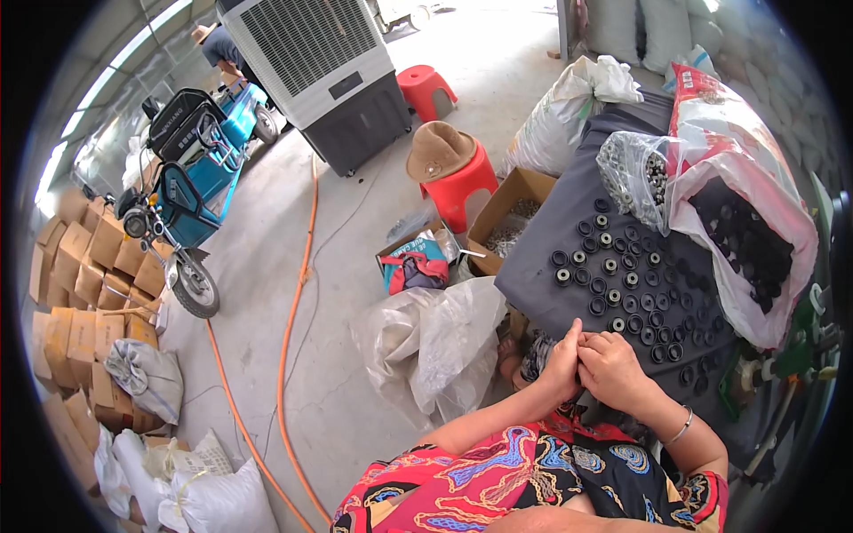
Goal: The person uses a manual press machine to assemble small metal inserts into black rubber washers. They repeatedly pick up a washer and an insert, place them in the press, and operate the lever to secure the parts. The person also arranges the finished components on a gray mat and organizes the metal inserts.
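My left hand and my right hand meet at the near edge of a table covered in dark grey cloth. Both are closed, fingers pressed together, and whatever lies between them is hidden. Just beyond, many black rings are spread over the cloth. Some have a silvery metal bearing in the middle. A clear plastic bag of small metal parts rests behind them. To its right, an open red-and-white sack holds loose black pieces.
Left of the table are an open cardboard box, a crumpled plastic sheet and a red stool with a brown hat on it. An orange hose crosses the floor. Farther off stand an air cooler, a blue tricycle and a bending person.
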Demonstrator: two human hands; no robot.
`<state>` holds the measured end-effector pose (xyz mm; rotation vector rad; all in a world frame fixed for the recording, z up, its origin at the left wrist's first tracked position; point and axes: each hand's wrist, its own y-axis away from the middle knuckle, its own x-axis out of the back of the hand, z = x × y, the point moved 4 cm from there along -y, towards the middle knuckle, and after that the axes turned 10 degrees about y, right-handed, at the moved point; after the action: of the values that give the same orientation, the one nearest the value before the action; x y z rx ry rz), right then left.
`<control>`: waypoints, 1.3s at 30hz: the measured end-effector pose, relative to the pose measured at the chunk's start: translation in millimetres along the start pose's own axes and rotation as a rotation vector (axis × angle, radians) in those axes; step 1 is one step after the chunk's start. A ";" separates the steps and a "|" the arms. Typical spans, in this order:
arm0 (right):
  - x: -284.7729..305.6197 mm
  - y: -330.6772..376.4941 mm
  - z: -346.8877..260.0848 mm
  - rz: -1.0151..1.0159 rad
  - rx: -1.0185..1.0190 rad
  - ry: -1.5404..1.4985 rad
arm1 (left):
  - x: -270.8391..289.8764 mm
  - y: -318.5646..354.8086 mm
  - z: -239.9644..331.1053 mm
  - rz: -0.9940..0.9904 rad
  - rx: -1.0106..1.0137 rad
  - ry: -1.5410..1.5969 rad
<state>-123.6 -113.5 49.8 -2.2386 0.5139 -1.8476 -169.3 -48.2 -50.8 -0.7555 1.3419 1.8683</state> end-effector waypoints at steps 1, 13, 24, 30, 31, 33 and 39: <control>-0.8 0.8 0.1 -0.007 -0.003 -0.007 | 2.0 -1.4 -1.3 -0.029 -0.007 0.002; 3.0 8.3 23.1 0.267 -0.293 -0.155 | -14.7 6.9 9.5 -0.202 0.025 -0.083; 15.2 12.6 28.5 0.106 -0.403 -0.289 | -20.8 15.5 15.5 -0.163 -0.223 -0.389; 6.8 15.0 35.0 0.146 -0.446 -0.428 | -22.1 18.2 20.7 -0.118 -0.277 -0.504; 6.2 14.4 36.5 0.125 -0.456 -0.416 | -21.5 17.6 22.2 -0.110 -0.294 -0.502; 5.1 14.0 38.3 0.082 -0.501 -0.399 | -15.9 12.4 24.6 -0.161 -0.265 -0.538; 12.1 2.7 55.6 0.038 -0.367 -0.232 | -19.9 6.0 23.7 -0.218 -0.246 -0.498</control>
<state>-67.7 -124.5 48.6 -2.6072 0.9056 -1.5470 -164.0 -31.0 -25.0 -0.4836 0.7007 1.8981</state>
